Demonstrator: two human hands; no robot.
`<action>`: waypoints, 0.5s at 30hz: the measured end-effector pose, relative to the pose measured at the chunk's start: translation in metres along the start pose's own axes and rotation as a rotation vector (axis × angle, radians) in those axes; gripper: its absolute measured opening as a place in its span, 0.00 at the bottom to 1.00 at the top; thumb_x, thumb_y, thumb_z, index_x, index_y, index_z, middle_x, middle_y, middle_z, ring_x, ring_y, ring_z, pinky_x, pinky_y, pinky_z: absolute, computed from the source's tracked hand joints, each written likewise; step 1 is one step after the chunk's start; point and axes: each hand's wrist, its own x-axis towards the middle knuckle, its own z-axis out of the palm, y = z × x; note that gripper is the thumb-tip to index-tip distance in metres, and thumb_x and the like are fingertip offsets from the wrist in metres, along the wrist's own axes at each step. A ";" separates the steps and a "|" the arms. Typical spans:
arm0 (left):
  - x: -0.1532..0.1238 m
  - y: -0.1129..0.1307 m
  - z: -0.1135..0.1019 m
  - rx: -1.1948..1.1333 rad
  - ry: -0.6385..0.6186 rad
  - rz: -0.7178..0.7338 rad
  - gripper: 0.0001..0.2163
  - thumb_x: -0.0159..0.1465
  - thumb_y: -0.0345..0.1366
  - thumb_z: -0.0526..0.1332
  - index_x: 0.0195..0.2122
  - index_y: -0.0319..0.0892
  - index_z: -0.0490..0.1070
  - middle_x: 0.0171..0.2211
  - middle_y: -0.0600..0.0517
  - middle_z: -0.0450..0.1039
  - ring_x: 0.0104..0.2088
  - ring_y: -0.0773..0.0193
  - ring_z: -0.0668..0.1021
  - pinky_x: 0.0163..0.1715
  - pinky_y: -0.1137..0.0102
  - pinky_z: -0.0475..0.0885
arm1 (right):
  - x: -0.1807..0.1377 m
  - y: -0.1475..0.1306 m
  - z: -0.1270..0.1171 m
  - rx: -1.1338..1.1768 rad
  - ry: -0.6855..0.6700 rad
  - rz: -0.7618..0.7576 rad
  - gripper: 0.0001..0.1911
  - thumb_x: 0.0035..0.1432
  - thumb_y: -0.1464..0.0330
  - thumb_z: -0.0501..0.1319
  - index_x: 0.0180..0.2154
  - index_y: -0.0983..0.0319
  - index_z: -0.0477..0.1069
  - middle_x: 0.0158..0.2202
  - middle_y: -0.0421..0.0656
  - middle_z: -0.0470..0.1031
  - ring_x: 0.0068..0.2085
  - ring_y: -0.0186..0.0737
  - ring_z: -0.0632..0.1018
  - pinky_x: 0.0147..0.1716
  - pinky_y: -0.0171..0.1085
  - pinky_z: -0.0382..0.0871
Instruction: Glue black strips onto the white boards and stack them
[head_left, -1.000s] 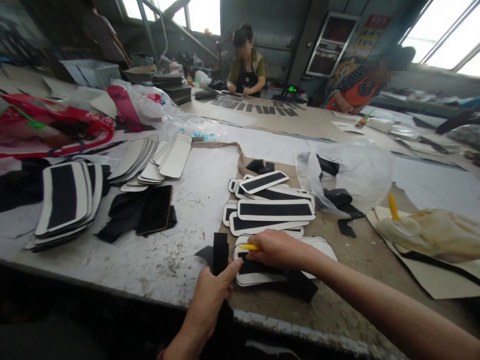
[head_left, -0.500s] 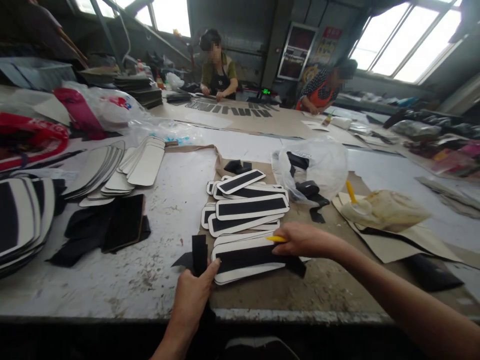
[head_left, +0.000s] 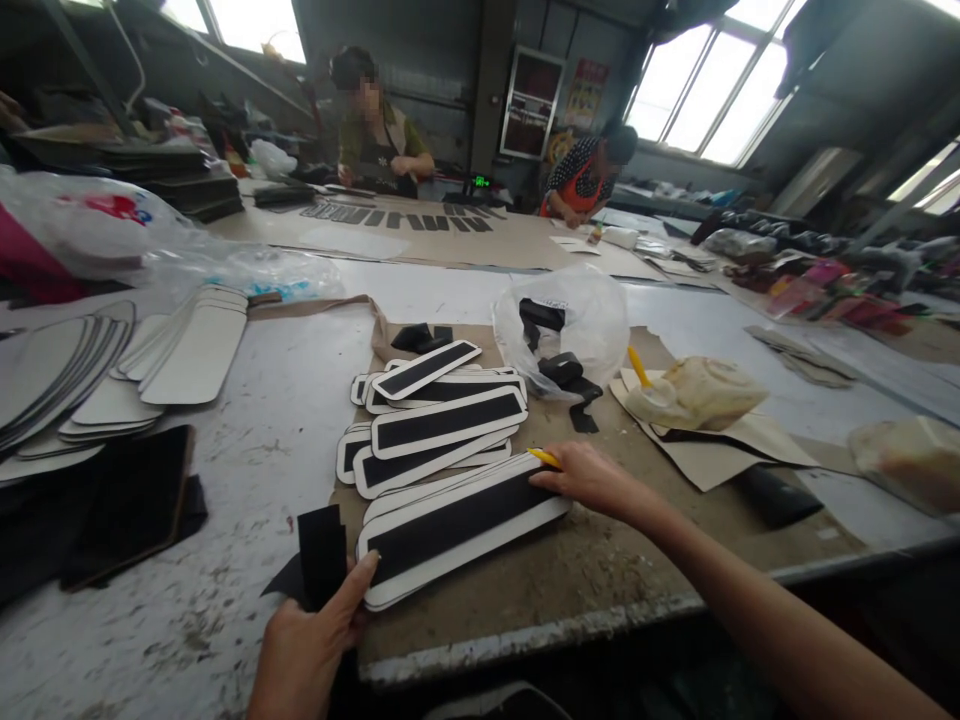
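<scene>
Nearest me lies a long white panel with rounded ends (head_left: 457, 570), a black strip (head_left: 457, 525) along its middle, on top of several similar panels. My left hand (head_left: 315, 625) grips its left end, thumb on top and fingers hidden below. My right hand (head_left: 589, 480) is closed around a thin yellow tool (head_left: 545, 458), whose kind I cannot make out, and its fingers press the strip's right end. Just behind is an overlapping pile of finished-looking panels (head_left: 450, 422) with black strips. Black strip pieces (head_left: 321, 555) lie beside my left hand.
To the right, a yellow-handled tool stands in a glue-stained container (head_left: 697, 392). A clear plastic bag (head_left: 592, 320) holds black strips. Blank white panels (head_left: 199, 350) are stacked on the left near a dark block (head_left: 131, 510). Two people (head_left: 382, 140) work across the table.
My view has swung right. The black strip's loose right end, which hung past the panel, now lies along it under my right hand. The panel is tilted more, its right end farther away.
</scene>
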 end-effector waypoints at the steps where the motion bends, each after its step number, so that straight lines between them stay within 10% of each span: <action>1: -0.001 0.001 0.001 -0.008 0.008 -0.007 0.24 0.38 0.49 0.75 0.28 0.37 0.73 0.18 0.55 0.66 0.20 0.65 0.67 0.19 0.71 0.62 | 0.001 0.001 0.001 -0.001 -0.005 0.001 0.13 0.57 0.58 0.59 0.36 0.62 0.72 0.37 0.46 0.78 0.39 0.44 0.76 0.32 0.35 0.58; 15: -0.006 0.013 0.003 0.020 0.006 0.001 0.22 0.35 0.49 0.75 0.23 0.40 0.70 0.15 0.58 0.63 0.18 0.69 0.62 0.15 0.74 0.58 | 0.006 0.003 0.001 0.064 -0.033 -0.045 0.10 0.56 0.63 0.60 0.33 0.64 0.72 0.35 0.46 0.78 0.35 0.41 0.75 0.31 0.33 0.58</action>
